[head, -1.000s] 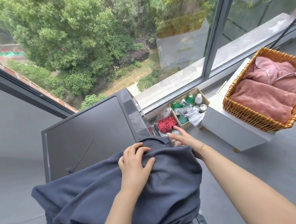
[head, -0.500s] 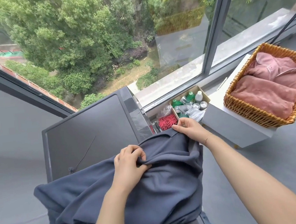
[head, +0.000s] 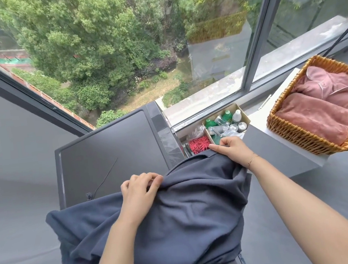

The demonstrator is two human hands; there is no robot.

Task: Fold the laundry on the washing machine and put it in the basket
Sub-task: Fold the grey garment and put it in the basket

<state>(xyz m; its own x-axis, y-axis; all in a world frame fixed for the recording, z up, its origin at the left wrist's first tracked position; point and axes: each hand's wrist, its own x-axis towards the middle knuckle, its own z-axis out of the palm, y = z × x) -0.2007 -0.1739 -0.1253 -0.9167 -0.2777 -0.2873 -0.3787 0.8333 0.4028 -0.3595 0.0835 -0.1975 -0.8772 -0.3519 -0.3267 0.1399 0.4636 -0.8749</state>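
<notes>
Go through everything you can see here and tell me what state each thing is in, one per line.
Navy garment: crumpled, unfolded, draped over the washing machine's near edge.
Left hand: gripping a fold of the garment.
Right hand: pinching the garment's far edge.
Washing machine: lid closed.
Basket: holds folded pink clothes.
Cardboard box: open, full of bottles.

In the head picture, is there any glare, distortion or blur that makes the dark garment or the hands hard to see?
Head view: soft daylight, no hard shadows. Wide-angle bending curves the window frame. Reflections show on the glass only. The dark garment, left hand and right hand are sharp.
</notes>
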